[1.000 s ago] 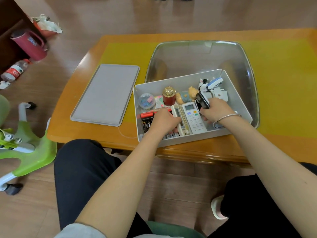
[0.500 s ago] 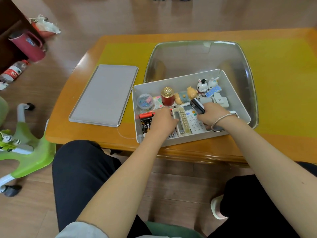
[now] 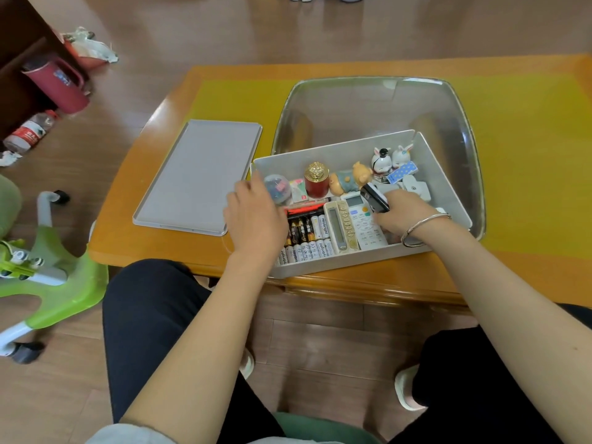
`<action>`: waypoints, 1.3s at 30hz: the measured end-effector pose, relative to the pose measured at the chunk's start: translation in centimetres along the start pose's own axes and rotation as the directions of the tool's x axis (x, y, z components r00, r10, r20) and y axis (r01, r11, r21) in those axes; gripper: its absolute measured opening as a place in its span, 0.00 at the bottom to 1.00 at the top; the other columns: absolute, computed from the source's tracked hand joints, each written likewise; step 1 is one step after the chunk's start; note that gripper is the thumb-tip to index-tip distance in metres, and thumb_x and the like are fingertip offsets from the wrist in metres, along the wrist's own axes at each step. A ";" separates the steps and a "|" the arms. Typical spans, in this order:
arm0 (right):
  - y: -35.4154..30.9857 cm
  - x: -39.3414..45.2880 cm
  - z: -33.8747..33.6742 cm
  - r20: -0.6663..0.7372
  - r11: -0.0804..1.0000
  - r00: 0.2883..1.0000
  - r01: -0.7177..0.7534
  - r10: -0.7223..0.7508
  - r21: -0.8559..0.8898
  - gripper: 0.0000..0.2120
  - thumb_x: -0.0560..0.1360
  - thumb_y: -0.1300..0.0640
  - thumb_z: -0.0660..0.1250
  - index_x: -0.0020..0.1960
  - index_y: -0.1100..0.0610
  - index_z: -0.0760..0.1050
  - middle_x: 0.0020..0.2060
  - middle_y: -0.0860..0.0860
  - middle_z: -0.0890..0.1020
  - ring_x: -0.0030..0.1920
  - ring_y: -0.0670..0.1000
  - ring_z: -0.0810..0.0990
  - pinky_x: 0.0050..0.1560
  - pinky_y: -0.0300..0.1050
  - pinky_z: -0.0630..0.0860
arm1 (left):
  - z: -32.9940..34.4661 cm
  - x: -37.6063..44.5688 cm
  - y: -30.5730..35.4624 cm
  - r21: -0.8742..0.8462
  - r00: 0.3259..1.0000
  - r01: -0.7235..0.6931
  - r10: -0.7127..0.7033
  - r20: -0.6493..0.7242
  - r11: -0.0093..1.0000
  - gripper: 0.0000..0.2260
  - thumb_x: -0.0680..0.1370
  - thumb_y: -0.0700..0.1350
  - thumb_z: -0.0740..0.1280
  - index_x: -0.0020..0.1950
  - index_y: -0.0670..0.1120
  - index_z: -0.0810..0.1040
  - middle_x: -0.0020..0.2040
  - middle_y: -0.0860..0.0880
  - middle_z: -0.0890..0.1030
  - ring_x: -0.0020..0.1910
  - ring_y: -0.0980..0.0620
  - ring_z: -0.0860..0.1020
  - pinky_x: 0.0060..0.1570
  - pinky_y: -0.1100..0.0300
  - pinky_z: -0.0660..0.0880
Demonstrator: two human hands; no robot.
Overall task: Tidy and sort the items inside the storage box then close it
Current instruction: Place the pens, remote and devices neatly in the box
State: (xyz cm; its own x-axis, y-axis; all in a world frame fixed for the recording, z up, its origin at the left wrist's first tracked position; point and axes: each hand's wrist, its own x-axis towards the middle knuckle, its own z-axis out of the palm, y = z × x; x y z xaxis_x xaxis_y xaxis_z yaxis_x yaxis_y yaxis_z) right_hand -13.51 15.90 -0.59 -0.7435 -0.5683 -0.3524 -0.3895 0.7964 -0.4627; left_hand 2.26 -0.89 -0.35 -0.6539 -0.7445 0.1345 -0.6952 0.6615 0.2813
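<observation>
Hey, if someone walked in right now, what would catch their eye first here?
Probably the open grey plastic storage box at the wooden table's near edge, with both hands over it. The right hand grips a small black device beside two white remote controls, and neat rows of batteries lie near the left hand.

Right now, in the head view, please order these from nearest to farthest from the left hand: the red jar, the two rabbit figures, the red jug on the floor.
From the left hand:
1. Red jar, just right of it, inside the box.
2. Rabbit figures, far right corner of the box.
3. Red jug, far left, on the floor.
</observation>
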 end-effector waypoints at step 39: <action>-2.0 -1.4 -1.7 -0.260 0.893 0.868 0.448 -0.422 0.046 0.22 0.65 0.59 0.77 0.58 0.54 0.76 0.46 0.46 0.79 0.46 0.45 0.76 0.48 0.36 0.71 | -0.2 1.4 5.4 -0.782 0.874 -0.026 0.394 0.285 0.623 0.08 0.80 0.47 0.64 0.58 0.48 0.72 0.47 0.52 0.82 0.33 0.62 0.79 0.37 0.68 0.75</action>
State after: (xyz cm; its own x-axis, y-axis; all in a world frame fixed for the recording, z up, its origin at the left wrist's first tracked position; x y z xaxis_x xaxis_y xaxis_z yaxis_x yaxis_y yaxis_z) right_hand -12.59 15.44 2.24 -0.6229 -0.7758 0.1010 -0.6558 0.4474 -0.6081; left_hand -2.37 1.61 1.56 -0.9302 -0.3646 -0.0427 -0.1833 0.3605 0.9146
